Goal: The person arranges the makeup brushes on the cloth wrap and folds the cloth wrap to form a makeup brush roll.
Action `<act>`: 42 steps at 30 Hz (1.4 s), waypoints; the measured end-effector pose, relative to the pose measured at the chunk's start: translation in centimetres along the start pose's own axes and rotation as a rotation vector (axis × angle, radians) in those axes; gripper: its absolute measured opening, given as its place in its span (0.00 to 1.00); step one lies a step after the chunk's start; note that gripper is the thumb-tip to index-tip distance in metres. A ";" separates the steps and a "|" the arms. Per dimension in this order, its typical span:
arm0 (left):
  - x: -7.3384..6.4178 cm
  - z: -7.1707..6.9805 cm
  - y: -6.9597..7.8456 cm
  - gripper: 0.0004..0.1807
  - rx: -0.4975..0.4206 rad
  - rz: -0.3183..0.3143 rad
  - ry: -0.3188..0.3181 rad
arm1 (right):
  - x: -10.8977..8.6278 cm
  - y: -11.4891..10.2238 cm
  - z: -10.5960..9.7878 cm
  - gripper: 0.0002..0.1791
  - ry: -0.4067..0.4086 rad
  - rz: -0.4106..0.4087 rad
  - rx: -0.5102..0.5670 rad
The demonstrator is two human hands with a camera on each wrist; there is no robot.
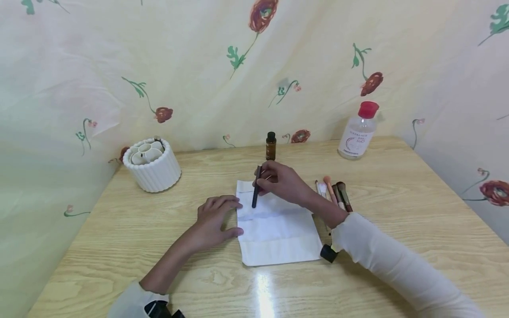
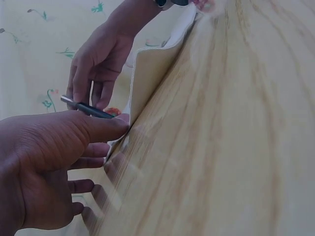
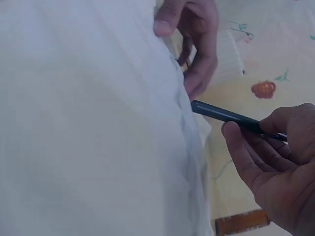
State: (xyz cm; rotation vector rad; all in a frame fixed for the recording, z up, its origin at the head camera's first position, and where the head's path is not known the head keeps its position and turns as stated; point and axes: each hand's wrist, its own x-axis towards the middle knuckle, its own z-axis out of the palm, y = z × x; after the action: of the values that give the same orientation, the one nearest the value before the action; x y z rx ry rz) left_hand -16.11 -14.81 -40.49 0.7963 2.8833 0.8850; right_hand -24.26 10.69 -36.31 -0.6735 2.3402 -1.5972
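Note:
My right hand [image 1: 284,183] pinches a slim black stick [image 1: 256,187] between thumb and fingers. It tilts over the upper left part of a creased white cloth [image 1: 278,245]; in the left wrist view one end of the stick [image 2: 68,100] looks silvery. My left hand [image 1: 216,221] lies at the cloth's left edge, fingers spread and relaxed. Its thumb [image 2: 106,126] touches the edge, while the other fingers reach toward the tabletop. From the right wrist, the stick's rounded dark end [image 3: 197,106] shows close to the cloth's border.
Several makeup brushes [image 1: 343,196] lie right of the cloth, under the right forearm. A black cap-like piece [image 1: 328,253] sits at the lower right corner. Behind stand a small brown bottle [image 1: 271,148], a clear red-capped bottle [image 1: 355,137] and a white ribbed holder [image 1: 155,170].

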 end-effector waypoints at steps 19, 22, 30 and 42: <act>0.1 0.2 -0.2 0.32 0.015 -0.011 0.004 | 0.4 0.8 2.6 0.25 -0.135 0.070 -0.069; 0.1 0.2 -0.2 0.32 0.019 -0.010 0.005 | 0.3 0.8 2.7 0.24 -0.174 0.073 -0.123; 0.0 0.0 -0.2 0.32 0.018 -0.005 0.006 | 0.3 1.0 2.8 0.21 -0.244 0.020 -0.226; 0.0 0.0 -0.1 0.33 0.002 -0.009 -0.003 | -0.3 0.7 2.8 0.06 -0.289 -0.099 -0.399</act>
State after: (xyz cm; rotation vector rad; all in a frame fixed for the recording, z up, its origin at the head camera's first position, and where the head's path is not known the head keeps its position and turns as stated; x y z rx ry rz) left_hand -16.13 -14.87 -40.55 0.7832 2.8829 0.8794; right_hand -22.98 8.79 -38.01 -1.0392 2.4469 -0.9833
